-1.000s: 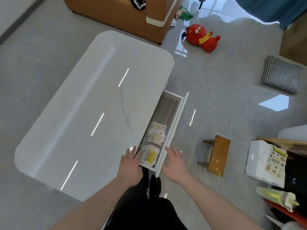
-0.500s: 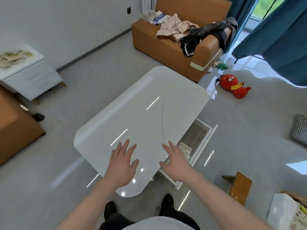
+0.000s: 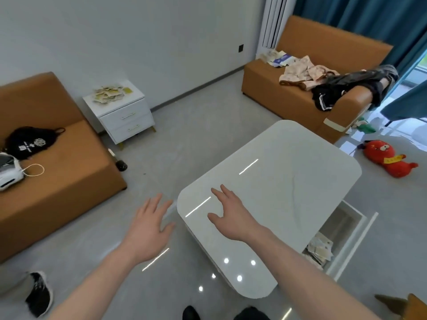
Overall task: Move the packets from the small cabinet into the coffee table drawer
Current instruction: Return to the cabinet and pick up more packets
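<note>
Several loose packets (image 3: 110,94) lie in a pile on top of the small white two-drawer cabinet (image 3: 126,120) by the far wall. The white coffee table (image 3: 288,181) stands at the right; its drawer (image 3: 351,239) is pulled out at the lower right, with several packets (image 3: 320,249) inside. My left hand (image 3: 150,229) hovers over the floor left of the table, fingers spread and empty. My right hand (image 3: 231,215) hangs over the table's near corner, fingers straight, holding nothing.
An orange sofa (image 3: 46,181) with a black bag sits at the left, touching the cabinet's side. A second orange sofa (image 3: 312,88) with clothes stands at the back right. A red plush toy (image 3: 388,160) lies on the floor right of the table. A black shoe (image 3: 39,294) is bottom left.
The view swung up and left, from the open drawer to the room and the small cabinet. Both hands left the drawer and now reach forward, empty.
</note>
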{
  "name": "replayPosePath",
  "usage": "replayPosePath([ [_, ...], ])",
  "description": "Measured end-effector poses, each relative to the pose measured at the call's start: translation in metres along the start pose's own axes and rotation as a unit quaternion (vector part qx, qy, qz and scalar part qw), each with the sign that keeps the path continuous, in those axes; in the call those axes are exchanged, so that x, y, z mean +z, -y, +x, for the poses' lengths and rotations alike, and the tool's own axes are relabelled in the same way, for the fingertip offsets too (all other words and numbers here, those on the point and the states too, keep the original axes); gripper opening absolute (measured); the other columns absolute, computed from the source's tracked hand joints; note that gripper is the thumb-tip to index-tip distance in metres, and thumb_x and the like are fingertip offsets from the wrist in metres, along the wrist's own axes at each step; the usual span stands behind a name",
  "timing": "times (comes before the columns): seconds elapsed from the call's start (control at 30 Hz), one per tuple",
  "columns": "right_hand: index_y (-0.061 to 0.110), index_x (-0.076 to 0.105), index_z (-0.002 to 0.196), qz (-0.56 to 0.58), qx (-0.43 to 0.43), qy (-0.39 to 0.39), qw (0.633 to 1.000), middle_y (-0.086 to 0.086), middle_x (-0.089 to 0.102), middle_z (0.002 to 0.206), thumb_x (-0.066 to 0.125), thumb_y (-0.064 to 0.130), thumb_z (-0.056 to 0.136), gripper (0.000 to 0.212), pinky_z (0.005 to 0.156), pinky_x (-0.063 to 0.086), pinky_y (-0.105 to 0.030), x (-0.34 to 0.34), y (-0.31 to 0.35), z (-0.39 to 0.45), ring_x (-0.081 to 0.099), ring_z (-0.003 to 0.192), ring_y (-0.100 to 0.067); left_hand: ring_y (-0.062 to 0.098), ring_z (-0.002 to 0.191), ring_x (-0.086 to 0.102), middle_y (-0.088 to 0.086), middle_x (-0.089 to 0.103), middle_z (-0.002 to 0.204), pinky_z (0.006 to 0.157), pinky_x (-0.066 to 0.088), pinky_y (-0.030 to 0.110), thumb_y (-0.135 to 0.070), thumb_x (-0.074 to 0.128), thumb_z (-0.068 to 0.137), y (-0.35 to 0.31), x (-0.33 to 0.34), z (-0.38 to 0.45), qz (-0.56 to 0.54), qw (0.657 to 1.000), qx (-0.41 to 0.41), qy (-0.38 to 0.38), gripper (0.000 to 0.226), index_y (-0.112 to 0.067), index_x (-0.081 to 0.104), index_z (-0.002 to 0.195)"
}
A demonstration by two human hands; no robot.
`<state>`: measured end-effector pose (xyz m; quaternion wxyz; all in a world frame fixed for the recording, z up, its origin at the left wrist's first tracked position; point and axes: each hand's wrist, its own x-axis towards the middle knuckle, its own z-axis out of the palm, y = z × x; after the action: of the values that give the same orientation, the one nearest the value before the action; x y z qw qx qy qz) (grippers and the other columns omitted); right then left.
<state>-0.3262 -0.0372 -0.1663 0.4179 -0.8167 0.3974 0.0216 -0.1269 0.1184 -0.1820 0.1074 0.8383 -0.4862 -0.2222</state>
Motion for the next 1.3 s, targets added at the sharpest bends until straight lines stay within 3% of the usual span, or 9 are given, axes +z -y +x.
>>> replayPosePath([
  [0.3, 0.035, 0.02, 0.16, -0.016, -0.037, -0.013, 0.999, 0.013, 0.004, 0.169, 0.056, 0.036, 0.1, 0.069, 0.125, 0.019, -0.036, -0.01, 0.081, 0.059, 0.006, 0.156, -0.012, 0.018, 0.154, 0.007, -0.01, 0.014, 0.166, 0.125, 0.012, 0.037, -0.04, 0.055, 0.099, 0.046, -0.086, 0.047, -0.063, 0.995, 0.021, -0.072, 0.056, -0.035, 0.036, 0.151],
  [0.67, 0.032, 0.023, 0.159, -0.021, -0.059, -0.019, 0.998, 0.006, 0.007, 0.17, 0.057, 0.031, 0.099, 0.069, 0.125, 0.017, -0.033, -0.04, 0.148, 0.219, 0.01, 0.155, -0.014, 0.019, 0.155, 0.0, -0.008, 0.006, 0.168, 0.126, 0.009, 0.042, -0.045, 0.052, 0.099, 0.105, -0.182, 0.183, -0.017, 0.999, 0.004, -0.041, 0.061, -0.036, 0.029, 0.154],
  [0.9, 0.031, 0.023, 0.16, -0.04, -0.08, 0.002, 0.996, 0.002, 0.008, 0.17, 0.057, 0.034, 0.097, 0.072, 0.125, 0.015, -0.033, -0.066, 0.196, 0.336, 0.011, 0.156, -0.017, 0.021, 0.155, 0.006, -0.007, 0.013, 0.167, 0.126, 0.011, 0.042, -0.04, 0.056, 0.099, 0.149, -0.25, 0.26, -0.024, 0.995, -0.037, -0.088, 0.057, -0.034, 0.036, 0.151],
  [1.3, 0.032, 0.024, 0.159, -0.055, -0.083, 0.0, 0.995, 0.005, 0.008, 0.17, 0.059, 0.035, 0.097, 0.072, 0.125, 0.014, -0.029, -0.087, 0.252, 0.479, 0.011, 0.155, -0.014, 0.017, 0.155, 0.003, -0.012, 0.01, 0.167, 0.126, 0.012, 0.041, -0.043, 0.054, 0.099, 0.227, -0.302, 0.386, -0.058, 0.994, -0.037, -0.086, 0.058, -0.037, 0.033, 0.153],
])
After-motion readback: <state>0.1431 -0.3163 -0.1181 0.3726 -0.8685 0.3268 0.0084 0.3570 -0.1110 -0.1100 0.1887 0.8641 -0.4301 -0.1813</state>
